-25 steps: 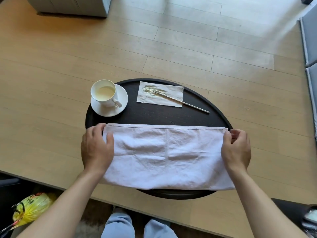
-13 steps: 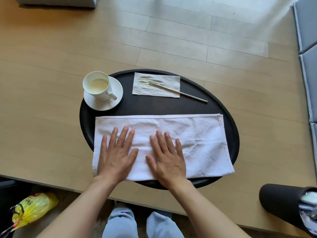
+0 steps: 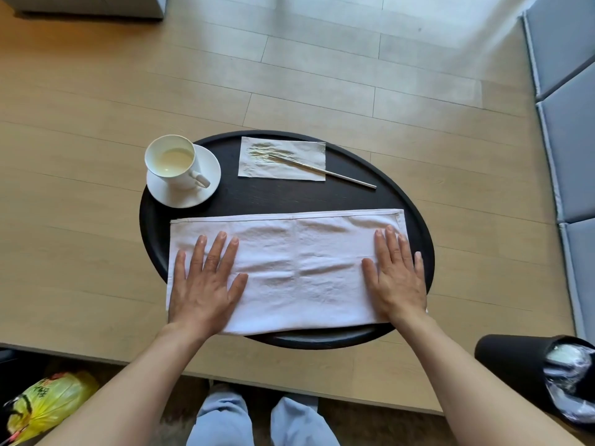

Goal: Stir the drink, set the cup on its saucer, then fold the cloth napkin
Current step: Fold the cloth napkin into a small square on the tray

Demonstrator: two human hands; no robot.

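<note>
On the near half of a round black table [image 3: 225,201], a white cloth napkin [image 3: 299,268] lies folded into a long band, its hemmed edges aligned along the far side and its near edge reaching the table's near rim. Left hand [image 3: 203,284]: flat, palm down on the left end of the napkin, fingers [image 3: 215,249] spread and pointing away from the person; nothing pinched. Right hand [image 3: 394,275]: flat, palm down on the right end, fingers together and extended, thumb set apart toward the middle; nothing pinched. The two hands are well apart, with a wrinkled stretch of cloth between them showing a faint crease across its centre.

At far left, a white cup [image 3: 172,162] stands upright on its saucer [image 3: 206,191], handle turned toward the near right; it holds a pale drink. The saucer overhangs the table's far-left rim slightly and sits just beyond the napkin's far-left corner, apart from it.

At far centre, a paper napkin [image 3: 309,165] lies flat, stained on its left part. A thin metal stirrer [image 3: 341,177] rests with one end on the stained area, its other end on the bare table to the right.

Wooden floor surrounds the table. A yellow bag [image 3: 48,403] sits at near left, a black bin [image 3: 515,371] at near right, and grey cushions [image 3: 566,91] along the right edge.
</note>
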